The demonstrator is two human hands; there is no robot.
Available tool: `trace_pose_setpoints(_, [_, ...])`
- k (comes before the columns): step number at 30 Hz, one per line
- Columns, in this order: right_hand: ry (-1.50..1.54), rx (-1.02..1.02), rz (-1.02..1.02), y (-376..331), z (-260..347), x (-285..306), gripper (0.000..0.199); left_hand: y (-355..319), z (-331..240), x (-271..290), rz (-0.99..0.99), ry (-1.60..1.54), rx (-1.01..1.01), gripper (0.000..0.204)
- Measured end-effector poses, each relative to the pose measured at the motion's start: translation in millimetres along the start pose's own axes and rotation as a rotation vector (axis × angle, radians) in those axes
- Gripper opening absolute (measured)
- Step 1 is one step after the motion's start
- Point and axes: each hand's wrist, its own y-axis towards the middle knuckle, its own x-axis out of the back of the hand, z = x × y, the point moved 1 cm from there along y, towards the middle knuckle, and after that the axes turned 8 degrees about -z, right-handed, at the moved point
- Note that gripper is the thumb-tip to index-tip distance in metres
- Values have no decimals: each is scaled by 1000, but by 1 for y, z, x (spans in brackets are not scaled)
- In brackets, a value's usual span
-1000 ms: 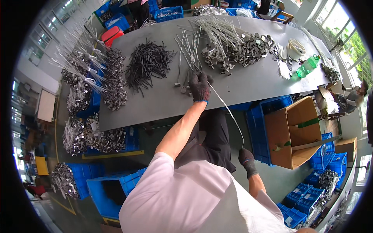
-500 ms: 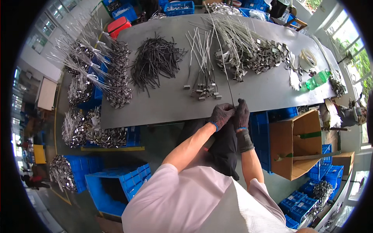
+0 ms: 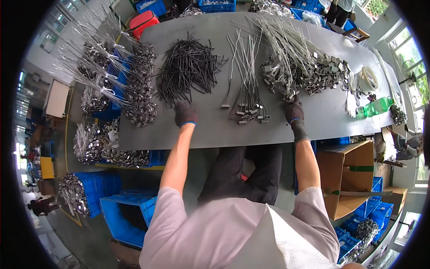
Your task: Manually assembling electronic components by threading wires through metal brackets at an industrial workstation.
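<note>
My left hand (image 3: 185, 113), in a dark grey knit glove, rests at the near edge of a heap of short black tubes (image 3: 190, 67). Its fingertips are hard to make out against the tubes. Over to the right, my gloved right hand (image 3: 294, 112) reaches the near edge of a large heap of silvery wires (image 3: 282, 45) with small metal blocks (image 3: 329, 67) on their ends. Its fingers are closed on one block-ended wire. Between my hands lies a smaller bunch of wires (image 3: 246, 58), dark toward their near ends, with metal blocks (image 3: 246, 113) pointing toward me.
The grey table (image 3: 210, 132) carries a green bottle (image 3: 378, 106) and a tape roll (image 3: 368, 79) at the right. Bundled wires stand at the left beside a red container (image 3: 143, 22). Below are a blue crate (image 3: 127, 215) and an open cardboard box (image 3: 331, 179).
Before, both hands were together at the table's front edge, holding one long wire. They have let go of it and moved apart, left to the black tubes, right to the wire heap.
</note>
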Motion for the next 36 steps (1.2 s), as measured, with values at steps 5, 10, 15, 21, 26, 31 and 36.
trace_pose_setpoints(5, [-169,25,8,4,3,-8,44,38,44,-20,124,230,101,45])
trace_pose_setpoints(10, [198,-209,79,-10,-12,-15,30,67,54,-40,397,349,38,43])
trace_pose_setpoints(15, [673,360,222,-77,-41,11,25,54,58,-23,176,249,78,36])
trace_pose_setpoints(21, [231,127,202,-191,-128,57,22,57,97,-21,324,317,30,38])
trace_pose_setpoints(26, [-473,-100,221,-355,-189,93,12,38,105,-31,543,-3,138,36])
trace_pose_setpoints(31, [-588,-367,958,-486,-298,103,26,-40,36,-24,732,-1012,737,19])
trace_pose_setpoints(36, [-179,-43,410,-447,-224,90,24,-126,-94,1,991,-1377,725,13])
